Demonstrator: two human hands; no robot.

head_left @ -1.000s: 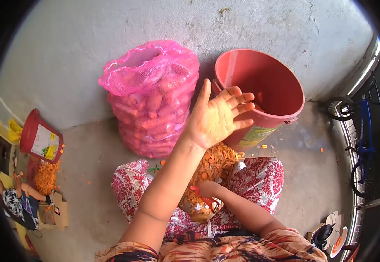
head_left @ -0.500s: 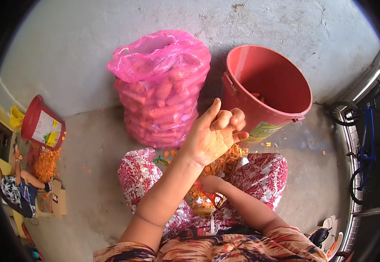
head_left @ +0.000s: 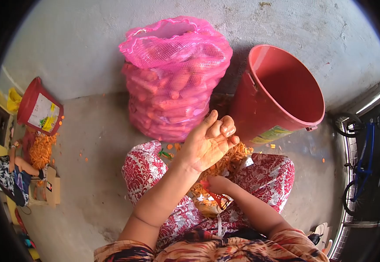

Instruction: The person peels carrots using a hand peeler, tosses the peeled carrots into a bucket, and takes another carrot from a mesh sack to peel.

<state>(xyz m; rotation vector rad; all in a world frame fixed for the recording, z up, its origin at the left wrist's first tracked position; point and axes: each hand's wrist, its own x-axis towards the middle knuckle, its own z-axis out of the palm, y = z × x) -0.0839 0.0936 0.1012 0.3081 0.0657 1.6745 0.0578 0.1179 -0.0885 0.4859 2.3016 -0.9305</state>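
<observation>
My left hand (head_left: 209, 142) is raised, palm up, in front of the mesh sack. Its fingers are loosely curled, the thumb stands apart, and nothing shows in it. Lower down, between my legs, my right hand (head_left: 216, 184) is closed around a red peeler (head_left: 218, 198), whose open frame points toward me. Beneath and around that hand lies a heap of orange carrot peels (head_left: 225, 168). A pink mesh sack (head_left: 177, 83) full of carrots stands ahead of me. To its right a large red bucket (head_left: 242, 105) leans, its mouth tilted toward the right.
Carrot slices and scraps (head_left: 169, 146) dot the concrete floor (head_left: 94, 161). At far left, another person (head_left: 13, 174) sits by a second red bucket (head_left: 41, 107), a heap of peels (head_left: 41, 150) and a cardboard box (head_left: 52, 187). A blue bicycle (head_left: 365, 148) stands at right.
The view has shifted, so the sack and large bucket sit farther right. My left hand's fingers have curled in slightly. My right hand still holds the peeler low between my legs.
</observation>
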